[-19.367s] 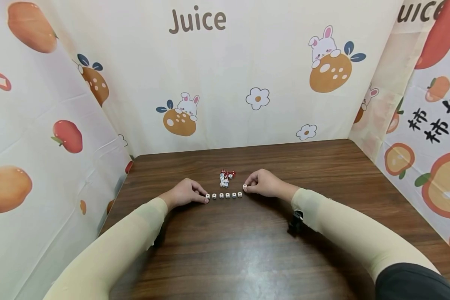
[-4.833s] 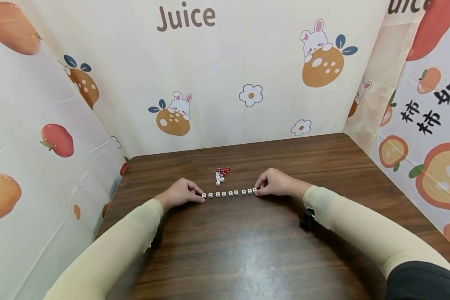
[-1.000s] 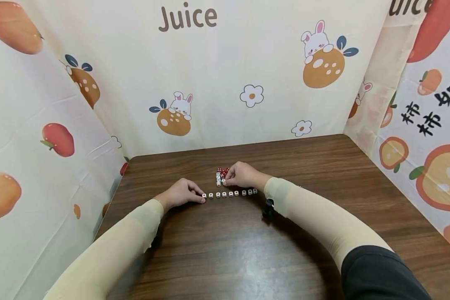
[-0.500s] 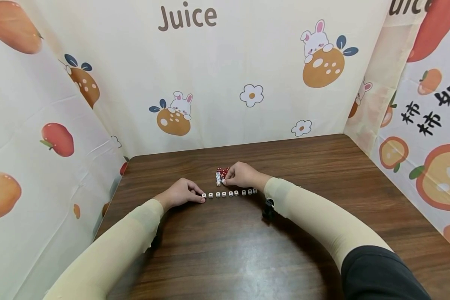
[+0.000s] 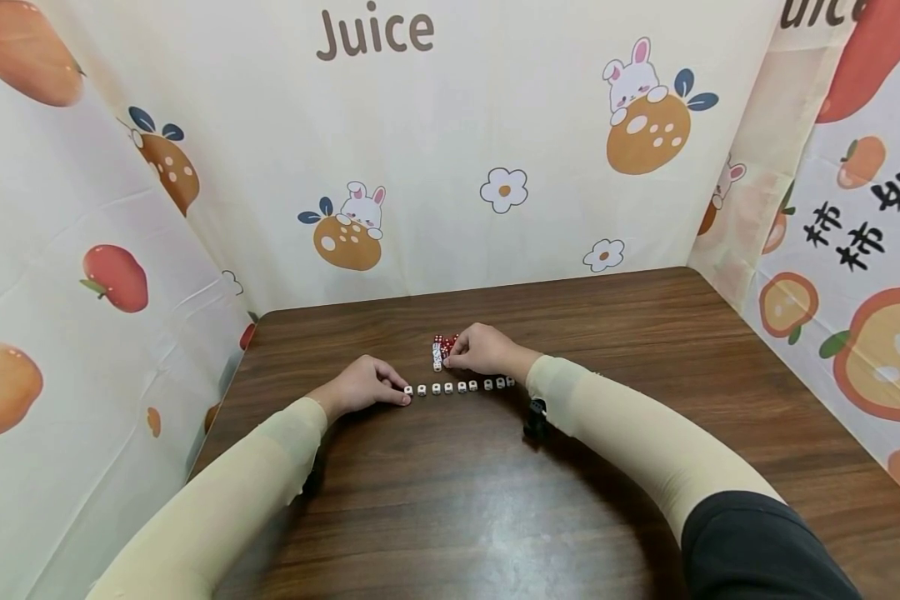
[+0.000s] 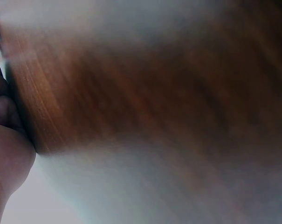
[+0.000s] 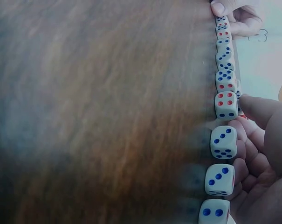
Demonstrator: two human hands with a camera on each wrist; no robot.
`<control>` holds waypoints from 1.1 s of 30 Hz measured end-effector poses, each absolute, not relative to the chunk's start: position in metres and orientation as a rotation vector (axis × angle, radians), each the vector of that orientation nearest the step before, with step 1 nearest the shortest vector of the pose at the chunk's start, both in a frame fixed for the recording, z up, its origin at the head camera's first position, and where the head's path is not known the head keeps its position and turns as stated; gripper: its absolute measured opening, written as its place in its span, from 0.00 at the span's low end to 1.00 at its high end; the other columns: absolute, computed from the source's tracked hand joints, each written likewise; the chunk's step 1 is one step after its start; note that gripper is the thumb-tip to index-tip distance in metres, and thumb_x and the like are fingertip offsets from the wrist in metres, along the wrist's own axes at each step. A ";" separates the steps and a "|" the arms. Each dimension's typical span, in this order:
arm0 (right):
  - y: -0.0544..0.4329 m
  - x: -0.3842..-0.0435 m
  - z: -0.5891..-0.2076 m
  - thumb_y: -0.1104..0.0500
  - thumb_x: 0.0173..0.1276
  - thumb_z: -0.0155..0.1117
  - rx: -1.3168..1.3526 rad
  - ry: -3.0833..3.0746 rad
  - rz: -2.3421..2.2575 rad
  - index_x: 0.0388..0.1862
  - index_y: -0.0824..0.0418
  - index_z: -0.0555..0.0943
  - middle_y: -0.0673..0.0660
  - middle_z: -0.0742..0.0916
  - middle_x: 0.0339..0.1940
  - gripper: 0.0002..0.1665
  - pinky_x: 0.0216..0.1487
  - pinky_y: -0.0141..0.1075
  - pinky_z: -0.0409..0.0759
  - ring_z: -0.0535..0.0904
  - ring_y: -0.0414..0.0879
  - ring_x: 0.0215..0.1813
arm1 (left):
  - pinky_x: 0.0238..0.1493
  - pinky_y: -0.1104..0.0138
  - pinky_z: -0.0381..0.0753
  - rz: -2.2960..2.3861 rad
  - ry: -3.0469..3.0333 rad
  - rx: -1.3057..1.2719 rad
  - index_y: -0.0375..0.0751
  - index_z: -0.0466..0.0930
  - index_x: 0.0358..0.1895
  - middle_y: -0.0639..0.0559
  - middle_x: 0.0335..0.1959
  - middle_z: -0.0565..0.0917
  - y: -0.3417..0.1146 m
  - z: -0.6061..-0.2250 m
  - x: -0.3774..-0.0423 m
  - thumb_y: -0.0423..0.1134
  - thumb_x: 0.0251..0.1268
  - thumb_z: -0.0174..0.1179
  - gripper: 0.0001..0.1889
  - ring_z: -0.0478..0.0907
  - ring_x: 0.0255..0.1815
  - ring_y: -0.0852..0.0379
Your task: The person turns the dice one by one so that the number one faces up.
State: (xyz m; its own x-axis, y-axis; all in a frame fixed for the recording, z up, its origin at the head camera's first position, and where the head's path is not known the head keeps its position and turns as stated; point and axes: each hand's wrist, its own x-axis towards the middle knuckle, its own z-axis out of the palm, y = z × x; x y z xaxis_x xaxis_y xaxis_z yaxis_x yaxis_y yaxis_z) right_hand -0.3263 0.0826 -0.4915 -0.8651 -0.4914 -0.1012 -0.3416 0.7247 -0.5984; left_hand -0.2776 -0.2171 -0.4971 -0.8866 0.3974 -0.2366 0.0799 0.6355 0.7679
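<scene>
A row of several white dice stretches across the wooden table, spaced slightly apart. At its left end my left hand pinches the end die between thumb and forefinger. Behind the row, my right hand reaches to a small cluster of white dice and red dice. Its thumb and forefinger hold a white die, mostly hidden by the fingers and the row. In the right wrist view the nearest dice show blue and red pips. The left wrist view shows only part of the left hand.
The dark wooden table spreads out in front of the dice. A fruit-and-rabbit printed cloth hangs behind it, with more cloth on both sides. A small black device sits under the right wrist.
Since the earliest frame the row has grown rightward and the white cluster has shrunk. My right hand has moved from the row's right end to the cluster; lately its die has shifted slightly. Left hand stays.
</scene>
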 end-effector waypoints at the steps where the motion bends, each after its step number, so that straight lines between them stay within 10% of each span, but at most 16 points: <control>1: 0.083 -0.326 -0.492 0.44 0.79 0.78 -0.661 2.679 -0.850 0.38 0.49 0.97 0.43 0.95 0.35 0.13 0.48 0.37 0.84 0.85 0.39 0.39 | 0.39 0.68 0.76 1.135 2.473 0.380 0.45 0.99 0.45 0.57 0.33 0.90 -0.217 -0.497 -0.277 0.43 0.63 0.86 0.11 0.77 0.37 0.59; 33: 0.088 -0.323 -0.490 0.57 0.73 0.80 -0.706 2.558 -0.995 0.43 0.55 0.93 0.46 0.90 0.30 0.04 0.41 0.32 0.78 0.79 0.37 0.31 | 0.36 0.69 0.75 1.143 2.457 0.383 0.45 0.99 0.45 0.58 0.31 0.89 -0.218 -0.497 -0.277 0.43 0.64 0.86 0.11 0.76 0.35 0.60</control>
